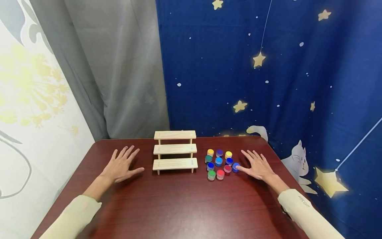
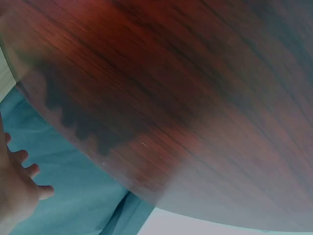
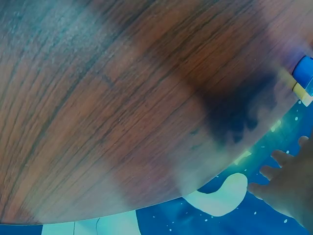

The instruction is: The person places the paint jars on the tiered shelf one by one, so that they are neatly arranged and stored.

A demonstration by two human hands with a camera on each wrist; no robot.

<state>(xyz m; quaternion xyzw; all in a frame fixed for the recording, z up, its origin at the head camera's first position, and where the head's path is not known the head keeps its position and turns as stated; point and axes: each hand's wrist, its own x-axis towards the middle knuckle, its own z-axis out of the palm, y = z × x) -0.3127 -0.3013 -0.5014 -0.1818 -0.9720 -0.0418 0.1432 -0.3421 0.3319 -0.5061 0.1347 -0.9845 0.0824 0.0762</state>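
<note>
dark red counter (image 1: pixel 179 203), small jars (image 1: pixel 219 161) clustered right of wooden rack (image 1: pixel 175 163). left grip (image 1: pixel 121 166), right grip (image 1: pixel 257 166) both spread. right thumb (image 1: pixel 244 170) overlaps rightmost blue jar (image 1: pixel 234 169) (contact unclear); leftward sweep could topple neighbours.

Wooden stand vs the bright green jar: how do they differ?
Size: the wooden stand is much wider and taller than the bright green jar.
Shape: the wooden stand has three stepped boards on legs; the bright green jar is small and round.
Colour: the wooden stand is pale wood with visible grain; the bright green jar has a green top.
Shared: both stand upright on the table.
</note>
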